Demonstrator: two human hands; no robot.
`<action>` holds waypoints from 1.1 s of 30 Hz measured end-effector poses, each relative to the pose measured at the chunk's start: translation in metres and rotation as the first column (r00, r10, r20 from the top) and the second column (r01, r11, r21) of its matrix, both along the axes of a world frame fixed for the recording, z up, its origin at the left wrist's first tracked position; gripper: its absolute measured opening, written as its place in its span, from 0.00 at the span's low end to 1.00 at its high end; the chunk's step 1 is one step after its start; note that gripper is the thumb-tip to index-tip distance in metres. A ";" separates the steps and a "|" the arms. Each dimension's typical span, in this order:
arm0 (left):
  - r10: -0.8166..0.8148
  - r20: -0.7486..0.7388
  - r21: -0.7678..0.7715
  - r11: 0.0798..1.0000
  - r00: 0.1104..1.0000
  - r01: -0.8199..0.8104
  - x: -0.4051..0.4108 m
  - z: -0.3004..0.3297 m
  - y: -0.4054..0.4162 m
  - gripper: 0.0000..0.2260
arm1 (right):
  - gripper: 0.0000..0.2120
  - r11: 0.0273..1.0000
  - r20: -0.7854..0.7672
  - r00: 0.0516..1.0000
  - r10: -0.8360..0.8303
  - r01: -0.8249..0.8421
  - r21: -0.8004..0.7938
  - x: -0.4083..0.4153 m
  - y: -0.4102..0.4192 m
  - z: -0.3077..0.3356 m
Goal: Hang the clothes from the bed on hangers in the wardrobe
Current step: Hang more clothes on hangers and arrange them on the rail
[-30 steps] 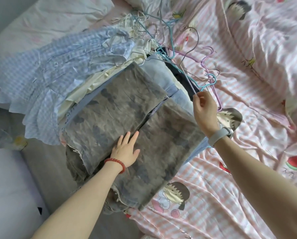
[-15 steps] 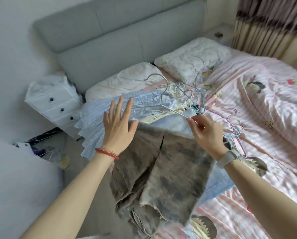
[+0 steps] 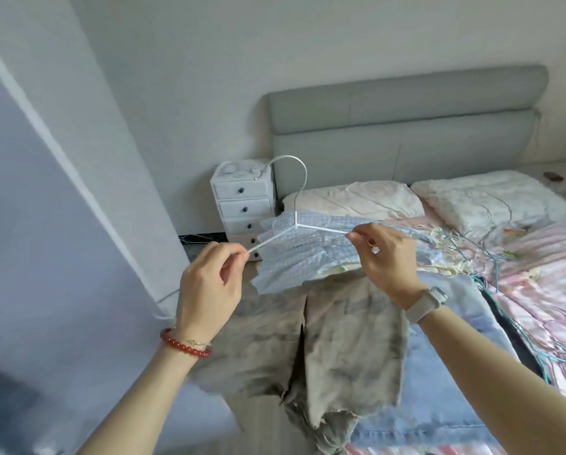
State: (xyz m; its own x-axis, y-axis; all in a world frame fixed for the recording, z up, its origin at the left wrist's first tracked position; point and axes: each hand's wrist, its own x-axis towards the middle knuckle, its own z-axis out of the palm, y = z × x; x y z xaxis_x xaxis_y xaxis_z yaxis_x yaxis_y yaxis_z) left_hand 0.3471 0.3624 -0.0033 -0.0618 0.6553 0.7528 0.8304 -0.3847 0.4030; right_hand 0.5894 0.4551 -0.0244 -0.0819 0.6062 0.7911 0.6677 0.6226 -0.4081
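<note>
Hanger, white wire, is held up over the clothes pile w/ hook upward: left hand pinches the end of one shoulder arm, right hand pinches the other. Both grips are clamped on the wire. Looks light, thin and springy, so ends are a fair hold. Below it lie camo shorts, floppy, prob. best taken at the waistband; beyond it a blue checked shirt on the bed.
</note>
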 end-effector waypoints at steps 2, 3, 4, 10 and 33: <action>0.076 0.040 0.026 0.997 0.996 -0.077 -0.027 0.000 -0.040 0.06 | 0.12 0.995 0.045 0.994 0.099 -0.099 0.001 -0.036 -0.022 0.008; 0.122 0.058 0.028 0.992 0.991 -0.124 -0.041 -0.002 -0.061 0.06 | 0.13 0.988 0.073 0.985 0.156 -0.156 -0.003 -0.053 -0.034 0.011; 0.177 0.077 0.020 0.984 0.981 -0.179 -0.055 -0.006 -0.082 0.05 | 0.15 0.975 0.103 0.969 0.222 -0.222 -0.014 -0.070 -0.047 0.012; 0.508 0.180 -0.098 0.861 0.842 -0.499 -0.131 -0.052 -0.209 0.03 | 0.18 0.777 0.270 0.731 0.627 -0.565 -0.276 -0.169 -0.128 -0.008; 0.994 0.087 -0.069 -0.063 -0.069 -0.996 -0.296 0.006 -0.537 0.14 | 0.14 -0.213 -0.299 -0.068 0.952 -0.849 -0.484 -0.542 -0.423 0.012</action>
State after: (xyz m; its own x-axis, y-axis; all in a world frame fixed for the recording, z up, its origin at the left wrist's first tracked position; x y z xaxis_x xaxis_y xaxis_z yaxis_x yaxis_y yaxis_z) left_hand 0.0510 -0.1748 0.0031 -0.6957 -0.1718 0.6975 0.2999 0.8128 0.4994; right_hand 0.0471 0.0318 -0.0122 -0.9237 -0.0319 0.3817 -0.3599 0.4129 -0.8366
